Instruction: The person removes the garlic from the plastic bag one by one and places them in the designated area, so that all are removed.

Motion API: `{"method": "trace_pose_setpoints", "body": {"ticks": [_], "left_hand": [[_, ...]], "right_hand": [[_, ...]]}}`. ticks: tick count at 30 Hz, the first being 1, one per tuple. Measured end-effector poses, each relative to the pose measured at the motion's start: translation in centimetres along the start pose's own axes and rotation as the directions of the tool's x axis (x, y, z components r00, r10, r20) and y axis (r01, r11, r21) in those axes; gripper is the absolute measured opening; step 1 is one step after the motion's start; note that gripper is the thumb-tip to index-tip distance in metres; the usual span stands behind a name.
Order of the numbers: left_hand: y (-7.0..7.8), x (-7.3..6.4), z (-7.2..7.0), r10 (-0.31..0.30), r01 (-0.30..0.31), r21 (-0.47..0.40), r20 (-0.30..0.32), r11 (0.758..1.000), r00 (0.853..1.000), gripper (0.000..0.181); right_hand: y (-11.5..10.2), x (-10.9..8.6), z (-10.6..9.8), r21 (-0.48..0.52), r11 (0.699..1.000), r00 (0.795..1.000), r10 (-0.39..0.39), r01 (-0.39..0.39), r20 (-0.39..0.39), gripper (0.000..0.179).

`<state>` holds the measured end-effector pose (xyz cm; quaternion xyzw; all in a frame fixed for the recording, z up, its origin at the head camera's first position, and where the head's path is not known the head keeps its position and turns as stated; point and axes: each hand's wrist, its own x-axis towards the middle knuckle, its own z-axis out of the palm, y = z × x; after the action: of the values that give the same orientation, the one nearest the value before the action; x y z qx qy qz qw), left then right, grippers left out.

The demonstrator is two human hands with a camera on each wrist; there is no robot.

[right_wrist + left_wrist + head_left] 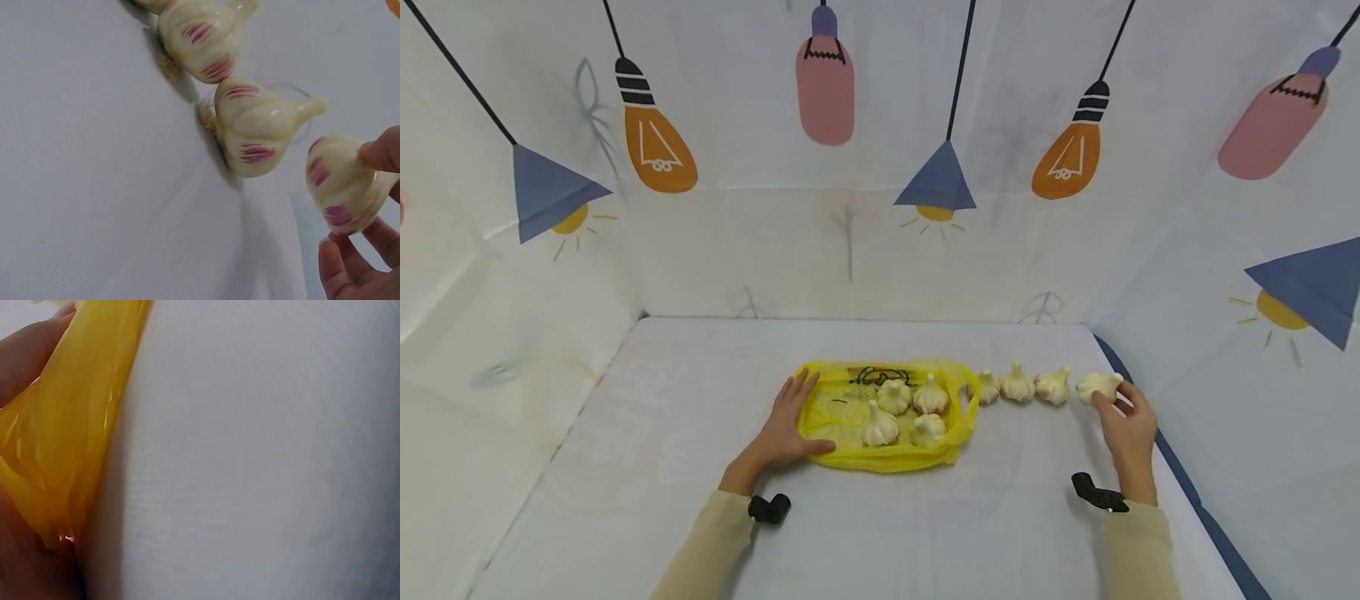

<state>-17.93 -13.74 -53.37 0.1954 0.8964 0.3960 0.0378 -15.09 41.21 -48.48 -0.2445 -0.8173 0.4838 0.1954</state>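
A yellow plastic bag [838, 404] lies on the white table, with several garlic bulbs [880, 427] in its middle and right part. At its left end my left hand [784, 433] rests against the bag, fingers and thumb spread along the edge. To the right, my right hand [1127, 429] pinches a garlic bulb [340, 184] between thumb and fingers. The held bulb has purple streaks and stands just past the right end of a row of bulbs. In the right wrist view, the nearest bulb of that row [265, 128] lies close to it.
Between the bag and the right hand, three garlic bulbs [1017, 383] line up along the table [700, 392]. The leftmost is partly behind the bag's handle [970, 408]. White cloth walls [865, 250] printed with lamps rise behind and at both sides.
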Motion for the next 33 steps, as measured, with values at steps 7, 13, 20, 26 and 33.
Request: {"method": "trace_pose_setpoints", "body": {"ticks": [7, 13, 20, 26, 33], "left_hand": [[0.0, -0.1, 0.1, -0.005, 0.005, -0.01, 0.0, 1.0, 1.0, 0.123], [0.0, -0.1, 0.0, 0.006, -0.006, -0.008, -0.003, 1.0, 1.0, 0.123], [0.1, 0.0, 0.0, 0.014, -0.014, -0.034, 0.012, 0.999, 1.0, 0.123], [0.1, 0.1, -0.1, 0.002, -0.001, -0.026, 0.01, 1.0, 1.0, 0.121], [0.2, 0.0, -0.2, -0.001, 0.001, -0.034, 0.014, 0.999, 1.0, 0.122]], "right_hand": [[0.8, -0.1, -0.5, -0.116, 0.993, 0.999, 0.016, -0.011, 0.038, 0.061], [1.3, 0.3, 0.0, -0.101, 0.995, 1.0, -0.007, 0.009, 0.027, 0.062], [1.4, 0.3, 0.1, -0.113, 0.993, 0.999, -0.013, 0.018, 0.043, 0.056], [1.6, 0.9, 0.5, -0.087, 0.996, 0.999, 0.008, -0.004, 0.048, 0.06], [2.0, 0.9, 0.5, -0.09, 0.996, 0.999, 0.005, 0.0, 0.051, 0.059]]}}
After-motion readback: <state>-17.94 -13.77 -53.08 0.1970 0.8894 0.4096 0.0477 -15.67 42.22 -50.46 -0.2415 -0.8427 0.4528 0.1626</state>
